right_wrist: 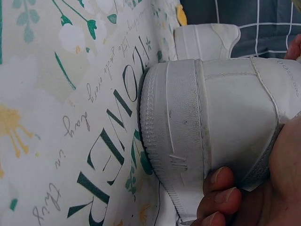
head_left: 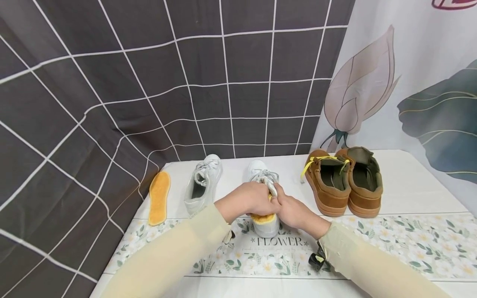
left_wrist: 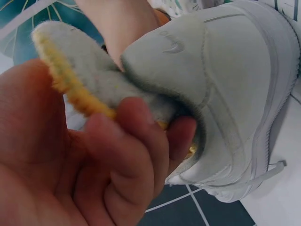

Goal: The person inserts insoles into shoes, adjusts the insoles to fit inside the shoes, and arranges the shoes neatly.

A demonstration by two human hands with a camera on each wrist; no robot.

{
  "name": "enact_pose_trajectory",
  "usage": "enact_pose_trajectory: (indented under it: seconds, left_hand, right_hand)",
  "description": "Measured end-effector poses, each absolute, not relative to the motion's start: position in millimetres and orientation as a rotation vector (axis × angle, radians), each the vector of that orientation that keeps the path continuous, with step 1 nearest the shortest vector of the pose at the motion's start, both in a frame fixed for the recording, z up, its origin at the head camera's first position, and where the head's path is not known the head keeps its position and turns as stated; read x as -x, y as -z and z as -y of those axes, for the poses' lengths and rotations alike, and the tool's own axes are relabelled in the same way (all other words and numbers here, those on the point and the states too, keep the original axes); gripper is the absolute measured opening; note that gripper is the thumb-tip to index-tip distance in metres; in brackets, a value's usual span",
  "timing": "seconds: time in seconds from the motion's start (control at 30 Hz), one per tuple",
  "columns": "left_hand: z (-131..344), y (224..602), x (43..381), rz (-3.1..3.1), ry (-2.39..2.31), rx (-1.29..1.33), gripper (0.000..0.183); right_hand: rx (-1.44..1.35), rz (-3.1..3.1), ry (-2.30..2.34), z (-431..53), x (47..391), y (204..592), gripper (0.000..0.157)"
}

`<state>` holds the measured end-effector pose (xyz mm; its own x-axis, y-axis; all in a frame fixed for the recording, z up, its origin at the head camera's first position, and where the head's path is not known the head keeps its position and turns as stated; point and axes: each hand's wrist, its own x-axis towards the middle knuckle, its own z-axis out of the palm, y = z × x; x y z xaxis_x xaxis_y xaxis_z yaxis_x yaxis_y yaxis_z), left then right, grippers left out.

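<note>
A white lace-up sneaker [head_left: 266, 228] stands in the middle of the table, heel toward me. My left hand [head_left: 254, 199] holds a fuzzy yellow insole [head_left: 262, 218] at the shoe's opening. In the left wrist view the insole [left_wrist: 87, 61] shows its pale backing and yellow pile edge, one end inside the sneaker [left_wrist: 235, 80]; curled fingers [left_wrist: 136, 136] lie against it. My right hand [head_left: 294, 208] grips the sneaker's side near the collar. In the right wrist view its fingertips [right_wrist: 221, 195] press the shoe's side wall [right_wrist: 230, 103]. The insole's inner end is hidden.
Left of my hands stands a second white sneaker [head_left: 203, 186]. Another yellow insole [head_left: 159, 198] lies flat at the far left. A pair of brown shoes [head_left: 333, 200] with yellow laces sits at the right. A dark grid-patterned curtain [head_left: 201, 82] hangs behind the table.
</note>
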<state>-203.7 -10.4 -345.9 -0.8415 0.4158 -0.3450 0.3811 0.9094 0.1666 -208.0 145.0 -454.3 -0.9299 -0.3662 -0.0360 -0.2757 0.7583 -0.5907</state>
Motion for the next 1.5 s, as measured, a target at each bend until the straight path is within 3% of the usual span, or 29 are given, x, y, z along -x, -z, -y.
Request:
enact_pose_trajectory:
  seconds: [0.67,1.1,1.27,1.5]
  left_hand:
    - [7.1,341.4,206.6,-2.752,-0.189,-0.682,0.031]
    - [3.2,365.1,219.6,-2.843,-0.280,-0.600,0.028]
    - [-1.9,372.2,219.7,-2.900,-0.304,-0.630,0.019]
    - [-2.6,373.8,214.9,-2.926,-0.135,-0.639,0.033]
  right_hand:
    - [0.458,-2.797,0.889,-143.4,207.7,453.8,0.064]
    - [0.449,-2.789,0.874,-143.7,206.0,453.3,0.062]
    - [0.436,-2.785,0.898,-144.1,205.9,452.5,0.063]
    - [0.422,-2.781,0.890,-143.3,204.6,451.8,0.063]
